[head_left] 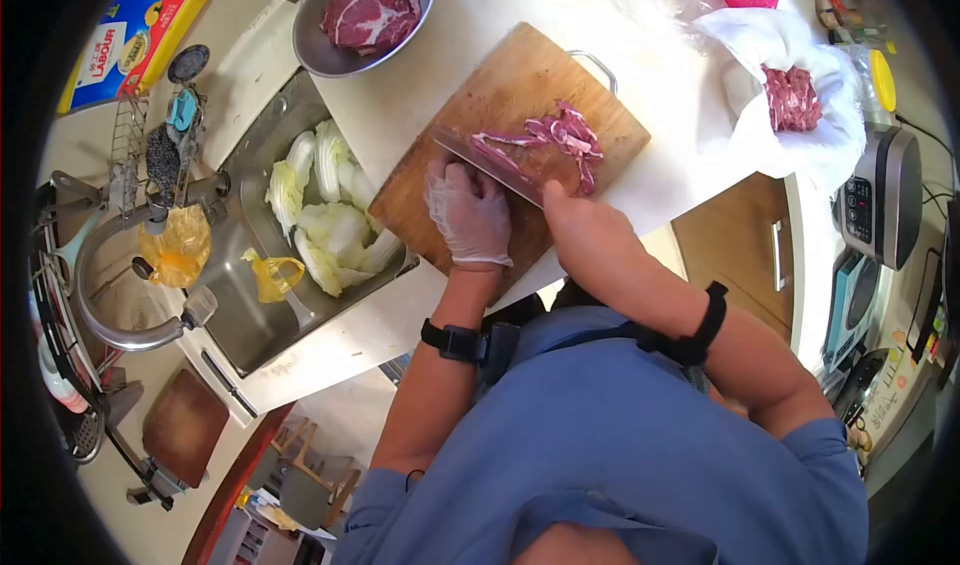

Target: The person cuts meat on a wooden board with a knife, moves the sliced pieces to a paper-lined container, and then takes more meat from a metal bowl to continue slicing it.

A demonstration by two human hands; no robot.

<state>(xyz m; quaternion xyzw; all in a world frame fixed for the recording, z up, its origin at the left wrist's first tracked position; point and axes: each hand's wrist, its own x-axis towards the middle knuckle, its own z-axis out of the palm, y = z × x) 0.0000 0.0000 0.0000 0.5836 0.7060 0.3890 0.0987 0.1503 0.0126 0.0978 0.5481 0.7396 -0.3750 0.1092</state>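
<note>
A wooden cutting board lies at an angle on the counter, with strips of sliced meat on it. My right hand is bare and wraps round the handle end of a knife, whose blade points to the upper left across the board. My left hand, in a clear glove, rests on the board just below the blade, fingers curled under. Whether anything is beneath those fingers is hidden. A metal bowl beyond the board holds a large piece of raw meat.
Left of the board, a sink holds cabbage leaves and a yellow bag, under a curved faucet. More meat lies in a white bag at the right. A dark appliance stands beyond it.
</note>
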